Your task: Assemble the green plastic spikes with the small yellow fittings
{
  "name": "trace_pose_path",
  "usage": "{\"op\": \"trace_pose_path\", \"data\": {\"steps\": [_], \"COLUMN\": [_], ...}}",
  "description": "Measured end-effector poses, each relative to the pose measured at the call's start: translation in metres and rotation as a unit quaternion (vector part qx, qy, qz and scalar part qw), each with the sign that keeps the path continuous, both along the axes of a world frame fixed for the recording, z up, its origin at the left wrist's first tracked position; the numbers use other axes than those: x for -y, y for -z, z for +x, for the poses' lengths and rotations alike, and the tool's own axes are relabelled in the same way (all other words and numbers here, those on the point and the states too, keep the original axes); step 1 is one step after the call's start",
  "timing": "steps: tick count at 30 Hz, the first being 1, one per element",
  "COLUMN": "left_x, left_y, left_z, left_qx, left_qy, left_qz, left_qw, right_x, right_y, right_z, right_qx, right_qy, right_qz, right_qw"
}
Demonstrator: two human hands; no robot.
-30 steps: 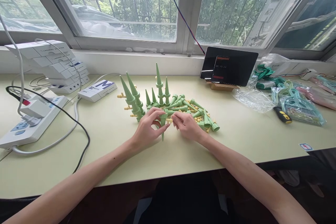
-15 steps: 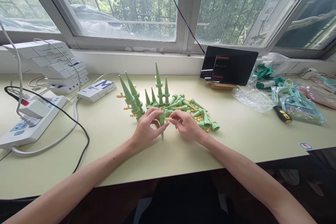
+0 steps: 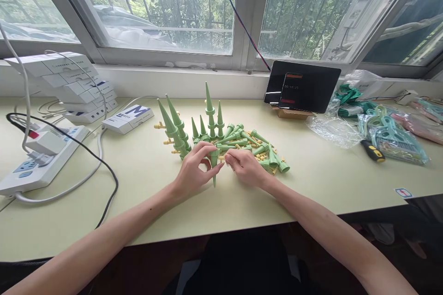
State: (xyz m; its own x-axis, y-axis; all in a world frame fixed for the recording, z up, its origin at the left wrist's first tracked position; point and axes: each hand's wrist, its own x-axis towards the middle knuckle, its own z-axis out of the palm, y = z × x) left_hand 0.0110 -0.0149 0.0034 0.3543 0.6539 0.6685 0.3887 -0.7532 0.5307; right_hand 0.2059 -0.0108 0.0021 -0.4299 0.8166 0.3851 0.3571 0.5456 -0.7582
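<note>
- A left hand, thumb and fingers curved in a loose ring, grips a green spike, point down, over the pale surface.
- Thumb and fingertips drawn together, the right hand pinches the outer end of a yellow piece jutting from the spike's side.
- Behind the hands, stacked green spikes point upward beside a heap of loose green spikes and yellow parts.

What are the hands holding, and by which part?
Left hand: green spike, by its wide upper end. Right hand: the spike's yellow stem, at its outer end.
</note>
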Motion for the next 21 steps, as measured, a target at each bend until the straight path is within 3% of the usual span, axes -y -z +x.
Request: {"op": "trace_pose_path", "data": {"steps": [6,21], "left_x": [-0.0011,-0.0001], "left_y": [-0.0005,0.0012], "left_z": [-0.0008,-0.0012], "left_qx": [0.012,0.002], "left_qy": [-0.01,-0.006], "left_qz": [-0.019,-0.014], "left_qw": [1.0,1.0], "right_x": [0.0009,0.0008], "right_y": [-0.0012,-0.0027], "right_z": [0.0001,-0.0003], "right_qx": [-0.031,-0.029], "right_qy": [0.003,-0.001], "right_qz": [-0.032,-0.009], "right_qw": [0.999,1.0]}}
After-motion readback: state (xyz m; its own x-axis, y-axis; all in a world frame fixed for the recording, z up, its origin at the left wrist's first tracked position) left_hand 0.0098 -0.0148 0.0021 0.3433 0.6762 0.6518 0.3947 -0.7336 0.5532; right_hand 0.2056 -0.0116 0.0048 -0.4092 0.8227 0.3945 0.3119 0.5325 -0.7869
